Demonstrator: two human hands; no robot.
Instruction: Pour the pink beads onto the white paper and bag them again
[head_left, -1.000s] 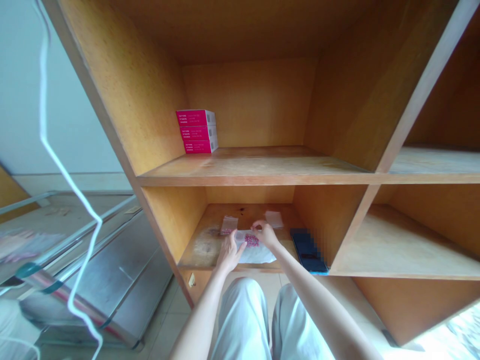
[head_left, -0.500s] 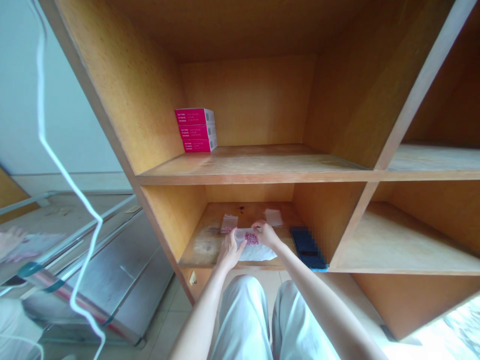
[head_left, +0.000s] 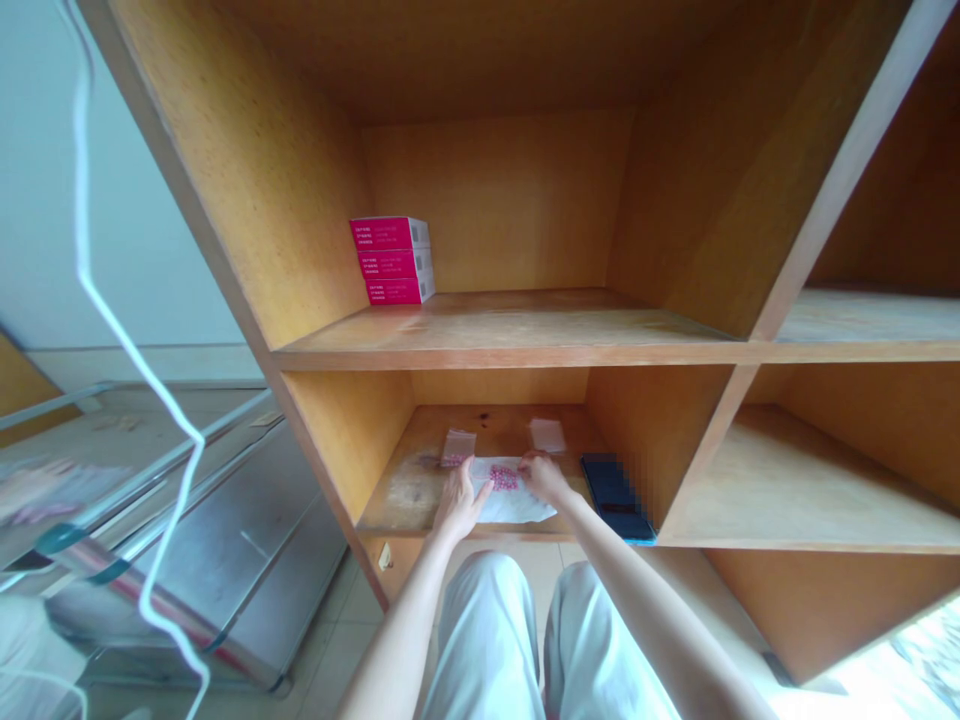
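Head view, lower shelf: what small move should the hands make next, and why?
Probably the left hand should reach for the small clear bag just beyond it. The bag lies close by, untouched, while the right hand rests on the white sheet beside the pink items.

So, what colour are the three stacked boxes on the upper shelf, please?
The stacked cardboard boxes are bright magenta, clearest in the head view.

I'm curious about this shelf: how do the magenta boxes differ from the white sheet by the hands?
The magenta boxes sit stacked three high on the upper shelf; the white sheet lies flat on the lower shelf. The boxes look stiff and squared, the sheet thin and soft. No hand touches the boxes; the left hand and right hand rest on the sheet. Both show pink: the sheet carries a speckled pink patch.
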